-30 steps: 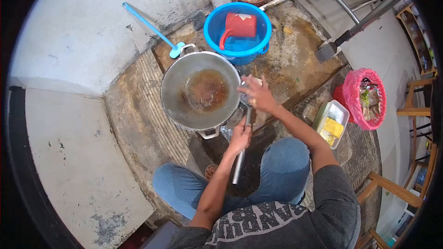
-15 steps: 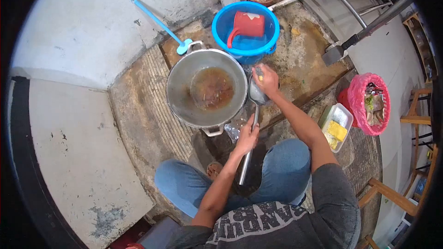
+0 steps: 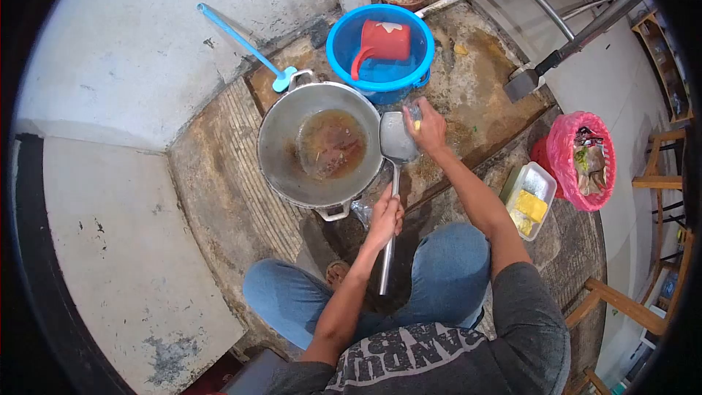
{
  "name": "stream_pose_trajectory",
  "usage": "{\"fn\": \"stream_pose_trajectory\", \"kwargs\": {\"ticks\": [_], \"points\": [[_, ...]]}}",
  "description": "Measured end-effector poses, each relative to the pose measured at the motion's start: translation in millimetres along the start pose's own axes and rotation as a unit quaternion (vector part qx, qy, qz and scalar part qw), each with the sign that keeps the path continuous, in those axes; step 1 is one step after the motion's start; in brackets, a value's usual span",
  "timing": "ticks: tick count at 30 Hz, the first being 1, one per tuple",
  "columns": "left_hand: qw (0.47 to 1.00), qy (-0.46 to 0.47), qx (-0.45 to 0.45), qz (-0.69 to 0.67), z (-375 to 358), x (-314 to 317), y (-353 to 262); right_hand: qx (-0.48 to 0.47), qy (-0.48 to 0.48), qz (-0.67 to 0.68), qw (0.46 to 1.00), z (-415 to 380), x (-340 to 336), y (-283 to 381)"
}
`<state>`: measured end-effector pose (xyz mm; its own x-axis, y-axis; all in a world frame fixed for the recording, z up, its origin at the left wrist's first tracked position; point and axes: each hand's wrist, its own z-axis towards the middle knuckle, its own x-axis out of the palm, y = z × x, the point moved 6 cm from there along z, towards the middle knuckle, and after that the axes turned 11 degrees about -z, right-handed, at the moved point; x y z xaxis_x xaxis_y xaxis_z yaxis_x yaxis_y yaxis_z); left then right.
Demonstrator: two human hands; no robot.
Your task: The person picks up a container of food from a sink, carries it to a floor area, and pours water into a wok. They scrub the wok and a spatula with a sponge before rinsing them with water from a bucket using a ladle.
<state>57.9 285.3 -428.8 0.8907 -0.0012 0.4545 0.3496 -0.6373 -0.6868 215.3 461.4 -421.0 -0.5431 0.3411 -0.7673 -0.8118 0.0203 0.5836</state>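
My left hand [image 3: 385, 217] is wrapped round the handle of a metal spatula [image 3: 398, 139], whose broad blade faces up beside the wok's right rim. At the blade's right edge, my right hand [image 3: 428, 126] is closed on a clear, crumpled thing with a bit of yellow showing, perhaps a scrubber; its shape is partly hidden. The large grey wok [image 3: 274, 139] stands on the floor with brownish water in its bottom. Behind the spatula is a blue basin [image 3: 333, 44] with water and a red dipper [image 3: 386, 40] inside.
A light blue brush [image 3: 245, 44] leans on the wall. To the right stand a white tub [image 3: 541, 184] with a yellow sponge [image 3: 531, 206] and a pink-lined basket [image 3: 561, 148] of waste. Further right are wooden stool legs [image 3: 625, 307] and a metal bar [image 3: 585, 40].
The spatula blade has turned to show its broad face and shifted slightly left. Both hands have moved a little with it. The whole view has shifted slightly.
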Motion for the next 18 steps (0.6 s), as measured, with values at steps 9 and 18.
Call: {"fn": "stream_pose_trajectory", "kwargs": {"ticks": [9,18], "points": [[0.962,0.118,-0.052,-0.242,25.0,-17.1,-32.1,0.287,0.176,0.561,0.756,11.5,23.8,-13.1],[0.997,0.005,0.046,-0.06,36.0,-25.6,-42.3,-0.062,0.233,0.14,0.96,15.0,-44.7,67.2]]}}
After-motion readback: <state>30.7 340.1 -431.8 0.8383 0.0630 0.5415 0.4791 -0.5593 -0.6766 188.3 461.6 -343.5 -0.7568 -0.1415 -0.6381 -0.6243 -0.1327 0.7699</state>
